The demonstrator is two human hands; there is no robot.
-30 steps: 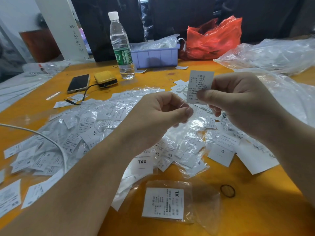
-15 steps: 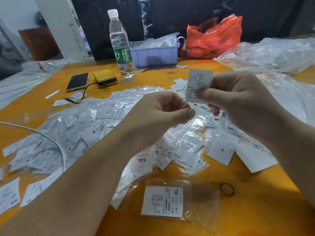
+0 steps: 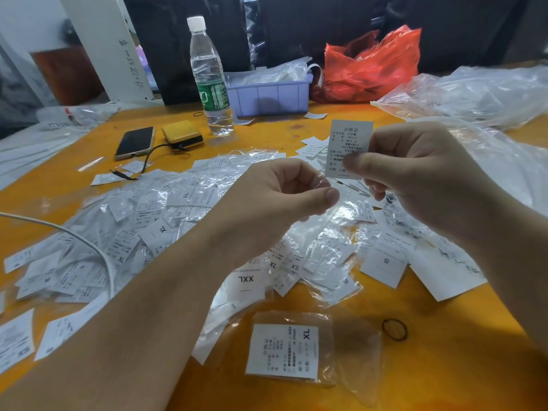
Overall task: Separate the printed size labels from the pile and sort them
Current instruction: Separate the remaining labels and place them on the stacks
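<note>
My right hand (image 3: 421, 179) pinches a white printed label (image 3: 350, 143) by its lower right corner and holds it upright above the table. Just left of it and slightly lower, my left hand (image 3: 278, 197) has its fingers curled and pinches a thin clear plastic sleeve (image 3: 321, 182). Below both hands a wide pile of size labels in clear sleeves (image 3: 166, 221) covers the orange table (image 3: 444, 366). Loose labels marked XXL (image 3: 246, 280) and S (image 3: 385, 262) lie at the pile's near edge. An XL label in a sleeve (image 3: 284, 351) lies apart, nearest to me.
A black rubber band (image 3: 394, 329) lies right of the XL label. At the back stand a water bottle (image 3: 210, 78), a phone (image 3: 135, 142), a yellow power bank (image 3: 182, 134), a purple tray (image 3: 267, 93) and a red bag (image 3: 370, 66). Clear plastic bags (image 3: 474, 96) fill the right. A white cable (image 3: 74, 235) crosses the pile.
</note>
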